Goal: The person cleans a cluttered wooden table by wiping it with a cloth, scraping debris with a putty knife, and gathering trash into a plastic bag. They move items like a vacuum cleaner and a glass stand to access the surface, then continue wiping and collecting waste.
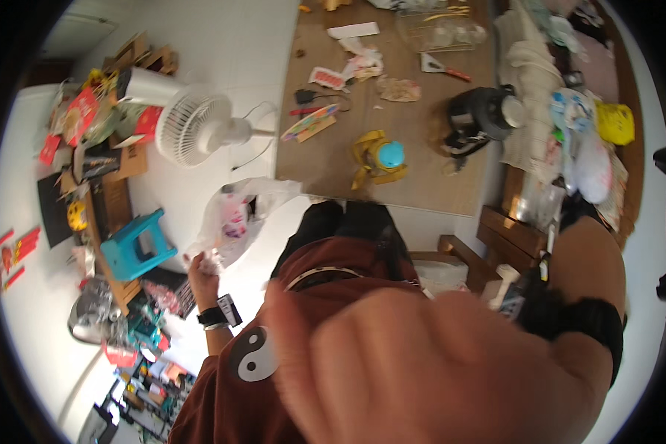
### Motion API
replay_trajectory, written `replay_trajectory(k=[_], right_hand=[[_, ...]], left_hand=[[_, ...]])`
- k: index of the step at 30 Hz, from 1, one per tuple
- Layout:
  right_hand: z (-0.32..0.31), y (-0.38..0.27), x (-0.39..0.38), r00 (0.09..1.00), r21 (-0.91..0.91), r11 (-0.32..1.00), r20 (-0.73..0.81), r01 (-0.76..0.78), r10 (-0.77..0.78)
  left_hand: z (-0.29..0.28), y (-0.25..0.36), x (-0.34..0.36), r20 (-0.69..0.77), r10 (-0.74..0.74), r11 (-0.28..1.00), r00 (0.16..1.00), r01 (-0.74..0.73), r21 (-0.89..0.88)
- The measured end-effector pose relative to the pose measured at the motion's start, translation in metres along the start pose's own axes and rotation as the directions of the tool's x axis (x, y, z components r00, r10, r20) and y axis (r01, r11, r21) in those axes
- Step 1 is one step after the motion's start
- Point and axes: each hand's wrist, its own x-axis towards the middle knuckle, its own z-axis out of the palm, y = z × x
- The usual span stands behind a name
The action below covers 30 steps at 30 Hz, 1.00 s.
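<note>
Plastic bag (237,214) in left hand (202,270)

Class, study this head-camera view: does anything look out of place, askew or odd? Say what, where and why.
The white fan lies tipped on its side on the pale floor beside the table. The right hand is a blur close to the lens. The left hand grips a crumpled plastic bag.
</note>
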Motion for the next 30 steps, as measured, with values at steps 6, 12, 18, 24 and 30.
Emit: replay_trajectory(k=[6,12,18,24,30], right_hand=[[0.023,0.084,-0.041,0.959,0.128,0.958,0.153,-0.258,0.238],[0.326,0.248,-0.117,0.524,0.458,0.366,0.286,-0.81,0.802],[0.537,0.276,-0.152,0.558,0.335,0.498,0.109,-0.8,0.823],[0.607,0.312,-0.108,0.633,0.199,0.613,0.053,-0.765,0.773],[0.639,0.276,-0.123,0.563,0.159,0.547,0.078,-0.822,0.823]], left_hand=[[-0.015,-0.013,-0.042,0.157,0.194,0.8,0.968,-0.249,0.545],[-0.016,-0.032,-0.071,0.28,0.326,0.46,0.903,-0.41,0.788],[0.029,-0.033,-0.078,-0.306,0.001,0.974,0.952,0.068,0.216],[0.092,-0.052,-0.065,-0.174,0.099,0.952,0.98,-0.042,0.304],[0.107,-0.078,-0.038,-0.154,0.002,0.964,0.988,0.039,0.265]])
